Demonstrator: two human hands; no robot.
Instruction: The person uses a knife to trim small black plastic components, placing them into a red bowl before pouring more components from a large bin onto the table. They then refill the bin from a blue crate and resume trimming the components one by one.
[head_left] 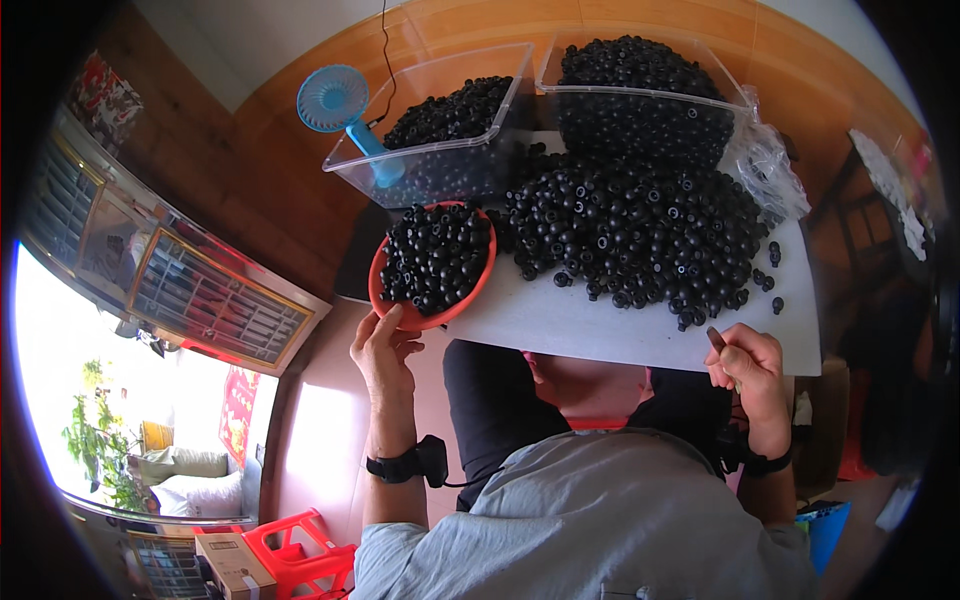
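My left hand (384,355) grips the near rim of an orange-red bowl (491,262). The bowl is heaped with small round black plastic parts (437,250), and it tilts at the left end of the white tabletop (560,325). My right hand (748,365) is closed around a short, thin, brownish tool (716,341) whose tip points up and away from me; its exact kind cannot be made out. Beyond that hand a large pile of black parts (640,230), some with pale-rimmed holes, covers much of the table.
Two clear plastic bins (500,125) (640,90) full of black parts stand at the back. A blue fan (333,98) is fixed to the left bin. A crumpled plastic bag (770,170) lies at the right. Red stools (300,550) and a cardboard box (235,567) are at lower left.
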